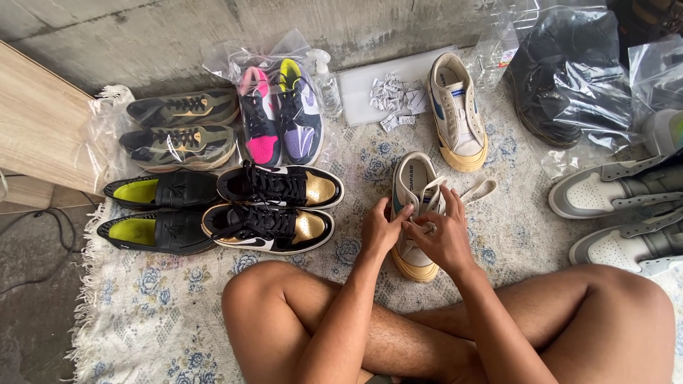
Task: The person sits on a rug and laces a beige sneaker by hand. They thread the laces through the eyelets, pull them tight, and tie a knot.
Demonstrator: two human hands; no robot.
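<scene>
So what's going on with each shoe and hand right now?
Left hand: pinching a lace.
Right hand: pulling the laces.
Cream sneaker: on the rug, laces loose, being laced.
Matching cream sneaker: unlaced, lying apart.
Black and gold sneakers: laced, side by side.
Pink and purple sneakers: half in an open plastic bag.
Black shoes: bagged.
Spray bottle: upright.

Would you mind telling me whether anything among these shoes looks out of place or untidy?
Yes: the cream sneaker under the left hand and right hand has its lace trailing loose onto the rug, while its mate lies apart. Small white packets lie scattered nearby.
</scene>
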